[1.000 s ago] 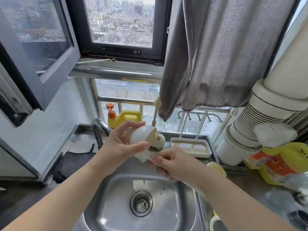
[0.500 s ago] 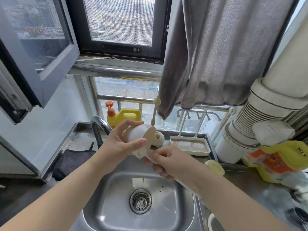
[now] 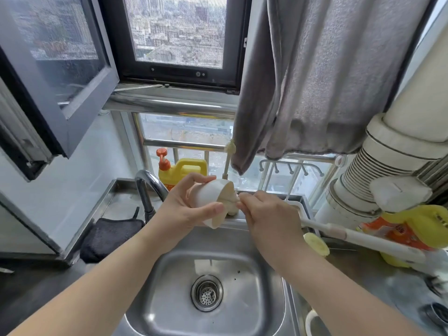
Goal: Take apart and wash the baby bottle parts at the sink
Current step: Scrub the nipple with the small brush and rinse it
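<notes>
Left hand [image 3: 186,209] grasping white bottle part [image 3: 210,196] above sink [image 3: 266,282], right hand [image 3: 269,214] at its 3 o'clock pinching brush handle [image 3: 363,240].

Yellow detergent jug [image 3: 185,169] behind faucet [image 3: 148,187]; grey towel [image 3: 322,76] hanging above.

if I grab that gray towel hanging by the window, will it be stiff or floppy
Probably floppy: the towel hangs in soft folds with a drooping lower edge. Its nap looks plush, so likely easy to grip, not slippery. It seems fairly bulky, perhaps heavier if damp, which the picture cannot show.
</notes>
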Demonstrator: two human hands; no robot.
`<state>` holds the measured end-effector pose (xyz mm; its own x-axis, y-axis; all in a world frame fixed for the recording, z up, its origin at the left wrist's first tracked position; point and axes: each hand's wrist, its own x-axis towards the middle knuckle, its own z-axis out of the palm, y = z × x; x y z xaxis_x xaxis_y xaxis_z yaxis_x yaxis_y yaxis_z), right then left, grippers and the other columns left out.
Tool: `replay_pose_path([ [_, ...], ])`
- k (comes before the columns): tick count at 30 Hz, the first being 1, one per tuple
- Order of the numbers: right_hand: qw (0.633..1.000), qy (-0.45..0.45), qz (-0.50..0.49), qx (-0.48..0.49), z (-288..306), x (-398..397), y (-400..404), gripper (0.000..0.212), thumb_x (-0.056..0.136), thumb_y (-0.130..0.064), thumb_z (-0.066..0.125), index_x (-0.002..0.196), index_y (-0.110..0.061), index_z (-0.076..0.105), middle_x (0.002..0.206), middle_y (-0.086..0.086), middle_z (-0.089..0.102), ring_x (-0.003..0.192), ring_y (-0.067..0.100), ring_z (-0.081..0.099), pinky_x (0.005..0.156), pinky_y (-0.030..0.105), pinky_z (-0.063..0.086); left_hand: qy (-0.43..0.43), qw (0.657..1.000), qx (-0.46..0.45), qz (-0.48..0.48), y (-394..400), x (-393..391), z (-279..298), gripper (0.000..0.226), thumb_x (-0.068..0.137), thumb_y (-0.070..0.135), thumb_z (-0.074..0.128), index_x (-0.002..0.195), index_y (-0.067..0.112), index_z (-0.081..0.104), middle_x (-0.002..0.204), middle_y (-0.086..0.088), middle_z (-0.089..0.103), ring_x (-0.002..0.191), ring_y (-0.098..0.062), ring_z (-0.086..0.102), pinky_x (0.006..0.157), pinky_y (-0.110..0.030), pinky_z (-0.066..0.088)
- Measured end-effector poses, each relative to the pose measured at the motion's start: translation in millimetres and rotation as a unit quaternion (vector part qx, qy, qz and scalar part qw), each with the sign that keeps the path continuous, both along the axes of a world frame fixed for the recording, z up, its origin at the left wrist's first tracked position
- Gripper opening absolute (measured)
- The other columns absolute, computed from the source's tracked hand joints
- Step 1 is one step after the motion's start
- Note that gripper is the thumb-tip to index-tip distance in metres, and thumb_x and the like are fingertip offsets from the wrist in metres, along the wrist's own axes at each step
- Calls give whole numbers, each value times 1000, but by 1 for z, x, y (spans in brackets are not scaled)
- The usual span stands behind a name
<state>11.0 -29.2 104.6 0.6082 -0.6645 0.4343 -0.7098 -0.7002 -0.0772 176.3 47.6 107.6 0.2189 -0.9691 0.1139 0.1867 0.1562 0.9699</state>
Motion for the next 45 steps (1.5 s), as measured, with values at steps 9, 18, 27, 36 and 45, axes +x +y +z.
replay_pose_path([
  [9,639,-178,118,739,7,-1,6,32,97,-38,47,80,-18,65,53,-6,33,44,7,26,39,15,22,-12,999,-35,-13,-2,7,1,55,40,43,94,88,33,68,94,2,70,80,-20,68,60,-30,57],
  [18,965,-21,33,259,7,-3,-5,24,98,-37,47,89,-25,66,69,-6,56,71,13,53,68,33,42,-84,996,20,-4,-4,8,-10,47,47,32,83,88,40,62,104,0,65,83,-18,68,67,-32,57],
  [27,913,-130,72,379,-2,-3,3,26,95,-30,53,84,-14,70,56,-3,44,52,9,35,55,30,28,-271,960,63,-27,-5,22,-9,67,60,55,75,121,57,49,109,15,67,95,-13,68,84,-33,56],
  [36,933,-124,47,335,7,-7,1,24,96,-32,51,80,-24,67,52,-7,42,54,9,39,57,34,32,-88,984,124,-92,-6,10,23,52,63,28,84,110,39,65,114,-2,66,97,-24,68,87,-47,55],
  [45,931,-122,40,340,4,-13,7,39,94,-44,50,58,-30,52,51,-5,42,53,10,39,53,29,28,-334,925,180,7,-14,4,28,81,61,42,84,129,46,40,120,6,58,96,-15,64,76,-28,57],
])
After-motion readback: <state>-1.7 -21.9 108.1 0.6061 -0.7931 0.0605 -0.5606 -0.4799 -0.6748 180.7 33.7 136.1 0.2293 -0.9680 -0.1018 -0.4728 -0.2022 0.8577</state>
